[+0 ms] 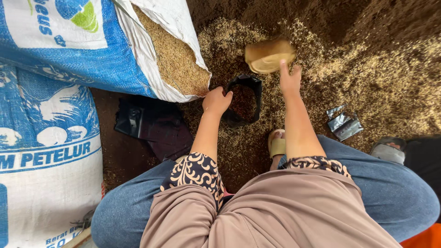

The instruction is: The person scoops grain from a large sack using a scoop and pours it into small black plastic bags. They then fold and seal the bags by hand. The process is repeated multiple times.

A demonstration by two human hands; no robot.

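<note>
Above the husk-strewn ground (pixel 390 82), hands (pixel 217 101) on black bag (pixel 243 98) and scoop (pixel 268 56).

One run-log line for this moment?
left hand: holds black bag open | right hand: tan scoop above it | ground: husks

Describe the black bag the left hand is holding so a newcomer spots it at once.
Start at the open blue-and-white sack spilling husks. Just right of its mouth, the left hand holds a small black bag open. Unlike the flat black bags lying nearby, it stands open and upright.
</note>
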